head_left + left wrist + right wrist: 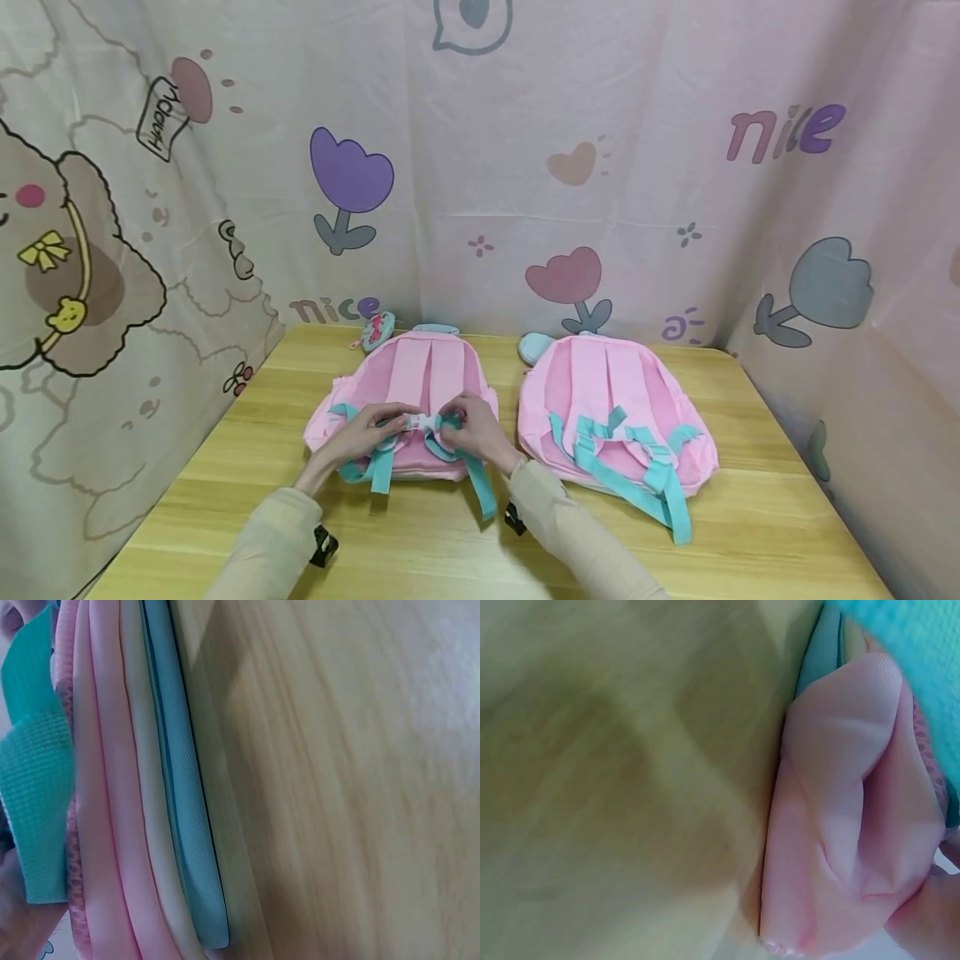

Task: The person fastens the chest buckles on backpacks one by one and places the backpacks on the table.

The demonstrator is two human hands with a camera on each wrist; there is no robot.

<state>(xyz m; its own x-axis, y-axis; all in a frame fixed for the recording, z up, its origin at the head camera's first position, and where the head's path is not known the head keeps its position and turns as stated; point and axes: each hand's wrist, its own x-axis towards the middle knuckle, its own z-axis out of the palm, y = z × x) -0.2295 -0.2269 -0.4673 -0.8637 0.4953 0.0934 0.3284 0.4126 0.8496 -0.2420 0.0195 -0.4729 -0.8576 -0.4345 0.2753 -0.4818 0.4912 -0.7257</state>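
Observation:
A pink backpack lies back side up on the table, its shoulder straps facing up. Across those straps runs a white plastic buckle with teal webbing. My left hand pinches the buckle's left end between thumb and fingers. At its right end, my right hand pinches the buckle beside the teal webbing, fingers curled. Loose teal strap ends hang toward the front. In the left wrist view, a teal strap hangs beside the pack's layered edge; the right wrist view shows a folded pink side.
To the right lies a second pink backpack, also straps up, with a teal strap trailing forward. A small round pouch sits behind the left pack. Printed curtains surround the wooden table.

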